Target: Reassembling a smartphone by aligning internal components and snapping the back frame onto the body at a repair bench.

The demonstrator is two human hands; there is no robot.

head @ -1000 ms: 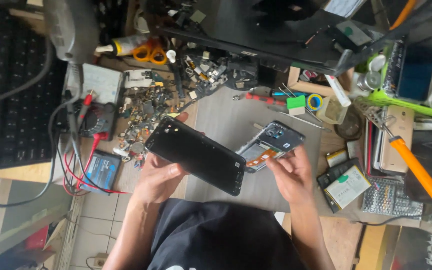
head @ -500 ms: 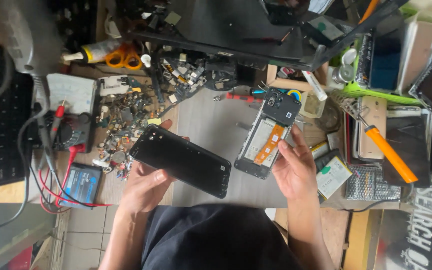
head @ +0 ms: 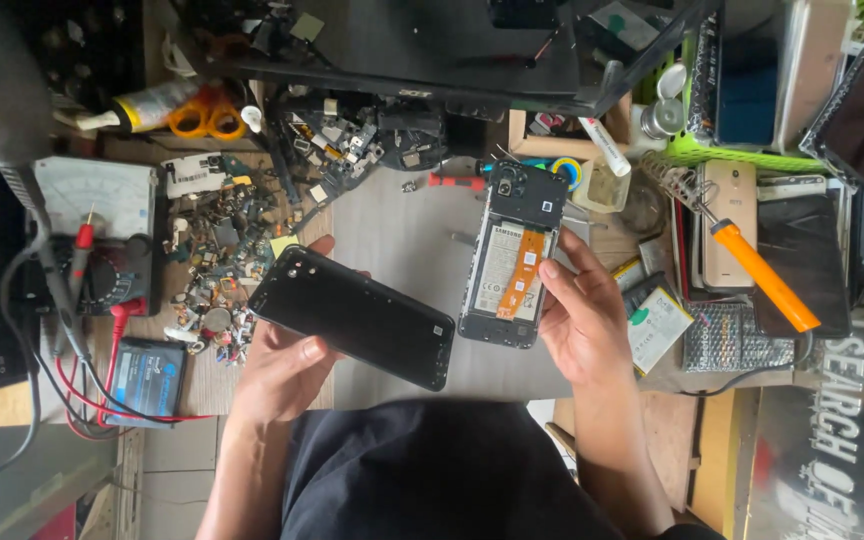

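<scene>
My left hand [head: 282,365] holds a black phone back cover [head: 357,315] slanted just above the grey work mat [head: 402,235], fingers under its left end and thumb on top. My right hand [head: 582,320] grips the right edge of an opened phone [head: 512,260] that lies upright on the mat. Its white battery and an orange flex cable show, with the black camera section at the top. The cover's lower right corner almost meets the opened phone's lower left corner.
Heaps of small phone parts [head: 222,250] lie left of the mat, beside a multimeter [head: 102,220] with red leads and a blue battery [head: 147,375]. An orange-handled soldering iron [head: 752,265], a phone [head: 732,225] and a green basket [head: 752,90] crowd the right.
The right hand has turned the opened phone upright and moved it right and away from the black cover. The left hand keeps the cover, now tilted a little flatter.
</scene>
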